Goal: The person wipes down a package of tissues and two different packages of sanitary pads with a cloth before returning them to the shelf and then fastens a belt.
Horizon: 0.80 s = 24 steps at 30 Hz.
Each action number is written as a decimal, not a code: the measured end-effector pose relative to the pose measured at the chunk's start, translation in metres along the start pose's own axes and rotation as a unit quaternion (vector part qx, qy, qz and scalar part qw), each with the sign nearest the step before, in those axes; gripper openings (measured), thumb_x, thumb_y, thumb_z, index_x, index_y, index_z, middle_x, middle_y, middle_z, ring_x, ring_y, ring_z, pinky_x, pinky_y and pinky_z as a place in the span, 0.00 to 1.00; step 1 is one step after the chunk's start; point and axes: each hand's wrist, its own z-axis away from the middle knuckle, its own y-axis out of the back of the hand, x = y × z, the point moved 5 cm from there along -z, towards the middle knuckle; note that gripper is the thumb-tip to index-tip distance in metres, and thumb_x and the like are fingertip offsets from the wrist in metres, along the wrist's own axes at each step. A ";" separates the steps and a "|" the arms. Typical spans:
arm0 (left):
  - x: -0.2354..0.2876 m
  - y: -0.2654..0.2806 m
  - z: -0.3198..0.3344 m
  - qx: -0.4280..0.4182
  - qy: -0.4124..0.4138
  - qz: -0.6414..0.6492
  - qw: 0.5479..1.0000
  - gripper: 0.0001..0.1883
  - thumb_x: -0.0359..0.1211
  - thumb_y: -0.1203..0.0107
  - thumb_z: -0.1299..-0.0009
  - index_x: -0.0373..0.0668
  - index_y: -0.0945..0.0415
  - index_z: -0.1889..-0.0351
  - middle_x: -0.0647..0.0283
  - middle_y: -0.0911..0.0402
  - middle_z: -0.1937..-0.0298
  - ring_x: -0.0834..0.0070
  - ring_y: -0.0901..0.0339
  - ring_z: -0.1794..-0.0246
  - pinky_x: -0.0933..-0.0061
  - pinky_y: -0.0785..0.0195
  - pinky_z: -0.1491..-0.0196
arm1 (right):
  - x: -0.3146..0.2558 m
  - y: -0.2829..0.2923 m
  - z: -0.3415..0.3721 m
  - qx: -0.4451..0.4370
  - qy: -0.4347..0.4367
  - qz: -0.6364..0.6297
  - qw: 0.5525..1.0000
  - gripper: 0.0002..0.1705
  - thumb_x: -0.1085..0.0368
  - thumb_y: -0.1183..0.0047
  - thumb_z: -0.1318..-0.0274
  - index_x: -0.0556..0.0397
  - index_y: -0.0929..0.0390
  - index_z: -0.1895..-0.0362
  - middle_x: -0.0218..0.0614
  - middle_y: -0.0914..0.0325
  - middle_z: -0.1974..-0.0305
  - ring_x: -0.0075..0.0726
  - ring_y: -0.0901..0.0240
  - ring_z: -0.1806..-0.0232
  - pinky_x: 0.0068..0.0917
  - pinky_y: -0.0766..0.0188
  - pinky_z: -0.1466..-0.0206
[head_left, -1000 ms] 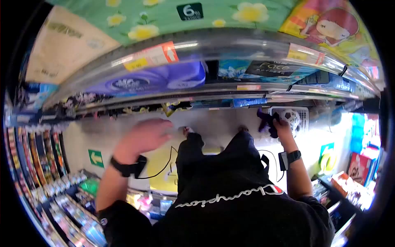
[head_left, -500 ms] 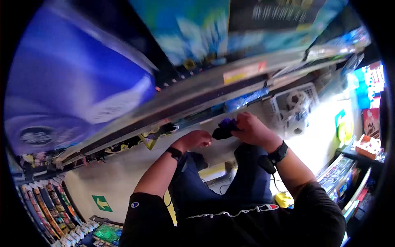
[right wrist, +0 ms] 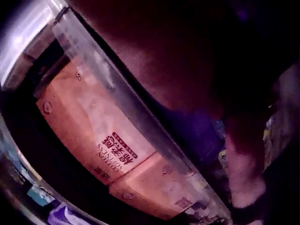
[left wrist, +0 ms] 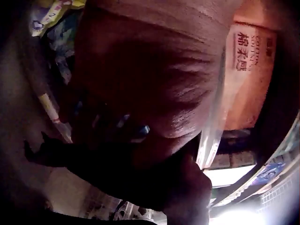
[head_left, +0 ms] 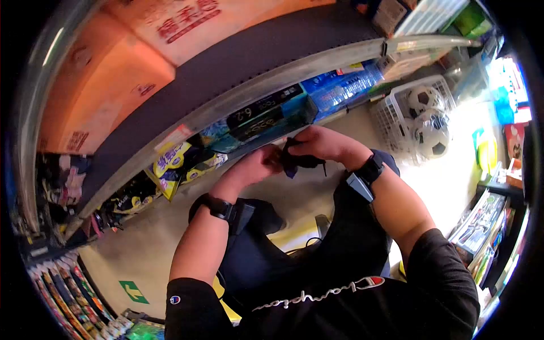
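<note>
My right hand (head_left: 320, 143) pinches black thing (head_left: 306, 161); my left hand (head_left: 262, 163) seems to grip its other end; white basket (head_left: 390, 116) on floor nearby

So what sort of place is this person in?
Probably a shop: big printed orange packs line a shelf, footballs sit in a white basket, and a green arrow sign marks the floor.
</note>
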 end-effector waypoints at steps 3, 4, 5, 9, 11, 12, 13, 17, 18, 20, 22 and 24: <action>0.021 -0.003 0.013 0.081 -0.195 -0.074 0.975 0.23 0.27 0.34 0.39 0.39 0.26 0.45 0.63 0.20 0.47 0.71 0.26 0.43 0.68 0.37 0.38 | 0.008 -0.011 0.003 0.031 -0.112 -0.206 0.972 0.18 0.55 0.44 0.37 0.60 0.20 0.59 0.32 0.21 0.69 0.28 0.27 0.74 0.27 0.29 0.70; 0.013 0.001 0.010 0.094 -0.159 -0.098 0.978 0.28 0.27 0.33 0.40 0.39 0.27 0.41 0.63 0.21 0.44 0.72 0.29 0.40 0.68 0.41 0.34 | -0.001 -0.016 0.009 0.023 -0.141 -0.276 0.951 0.18 0.55 0.46 0.35 0.59 0.21 0.56 0.37 0.19 0.66 0.31 0.22 0.72 0.26 0.24 0.68; 0.010 0.008 0.008 0.104 -0.172 -0.097 0.975 0.28 0.27 0.33 0.40 0.39 0.27 0.41 0.63 0.21 0.44 0.72 0.29 0.40 0.68 0.41 0.34 | -0.012 -0.018 0.014 0.023 -0.137 -0.259 0.956 0.18 0.55 0.46 0.35 0.59 0.21 0.56 0.37 0.19 0.66 0.31 0.22 0.72 0.26 0.24 0.68; 0.027 0.021 0.024 0.076 -0.115 0.065 0.988 0.26 0.31 0.33 0.40 0.39 0.27 0.43 0.65 0.20 0.49 0.76 0.27 0.48 0.71 0.37 0.41 | -0.071 -0.023 0.032 -0.018 -0.109 -0.404 0.908 0.20 0.55 0.53 0.32 0.62 0.23 0.53 0.42 0.17 0.61 0.39 0.17 0.64 0.34 0.19 0.57; 0.048 0.014 0.034 -0.009 -0.148 0.070 0.986 0.23 0.29 0.37 0.38 0.38 0.26 0.44 0.67 0.20 0.50 0.77 0.27 0.49 0.72 0.36 0.41 | -0.118 -0.018 0.056 0.051 -0.072 -0.374 0.923 0.20 0.56 0.54 0.31 0.63 0.24 0.52 0.43 0.17 0.59 0.40 0.17 0.63 0.35 0.20 0.54; 0.065 0.009 0.040 0.015 -0.216 0.142 0.966 0.21 0.27 0.40 0.36 0.39 0.26 0.44 0.70 0.21 0.50 0.77 0.27 0.49 0.73 0.36 0.42 | -0.131 -0.021 0.063 0.040 -0.072 -0.461 0.884 0.22 0.54 0.54 0.31 0.64 0.25 0.50 0.46 0.17 0.56 0.40 0.17 0.60 0.34 0.20 0.52; 0.076 0.008 0.047 0.017 -0.221 0.129 0.967 0.21 0.27 0.40 0.36 0.39 0.26 0.44 0.70 0.21 0.50 0.77 0.27 0.49 0.73 0.36 0.42 | -0.138 -0.017 0.068 -0.030 -0.028 -0.528 0.848 0.24 0.55 0.56 0.33 0.65 0.26 0.47 0.51 0.20 0.51 0.46 0.19 0.53 0.39 0.23 0.45; 0.157 0.010 0.103 0.125 -0.259 0.124 0.950 0.19 0.26 0.42 0.35 0.40 0.26 0.44 0.71 0.21 0.51 0.79 0.27 0.50 0.77 0.35 0.43 | -0.155 -0.002 0.085 -0.141 0.186 -0.588 0.774 0.28 0.60 0.56 0.43 0.68 0.29 0.43 0.58 0.25 0.45 0.53 0.25 0.44 0.45 0.33 0.34; 0.180 0.013 0.124 0.162 -0.275 0.156 0.935 0.19 0.26 0.42 0.35 0.40 0.26 0.45 0.70 0.21 0.52 0.80 0.27 0.51 0.78 0.35 0.44 | -0.159 -0.003 0.089 -0.178 0.255 -0.604 0.734 0.30 0.63 0.56 0.48 0.69 0.30 0.42 0.59 0.26 0.44 0.55 0.27 0.42 0.47 0.36 0.32; 0.206 0.017 0.144 0.142 -0.293 0.133 0.936 0.18 0.25 0.42 0.35 0.40 0.27 0.46 0.68 0.21 0.52 0.80 0.27 0.50 0.77 0.35 0.43 | -0.157 -0.027 0.081 -0.182 0.243 -0.620 0.724 0.32 0.65 0.56 0.51 0.68 0.31 0.40 0.58 0.26 0.43 0.55 0.27 0.41 0.47 0.37 0.32; 0.230 0.014 0.160 0.127 -0.304 0.099 0.939 0.18 0.26 0.41 0.37 0.39 0.28 0.48 0.66 0.22 0.55 0.79 0.26 0.52 0.75 0.35 0.44 | -0.140 -0.040 0.063 -0.185 0.187 -0.628 0.733 0.34 0.69 0.54 0.53 0.64 0.33 0.37 0.56 0.26 0.42 0.52 0.27 0.41 0.46 0.37 0.32; 0.249 0.003 0.178 0.153 -0.288 0.088 0.941 0.19 0.27 0.40 0.39 0.40 0.27 0.49 0.67 0.22 0.55 0.79 0.26 0.52 0.74 0.34 0.44 | -0.116 -0.054 0.045 -0.185 0.095 -0.615 0.761 0.34 0.71 0.51 0.49 0.61 0.35 0.34 0.54 0.26 0.42 0.50 0.27 0.41 0.43 0.36 0.32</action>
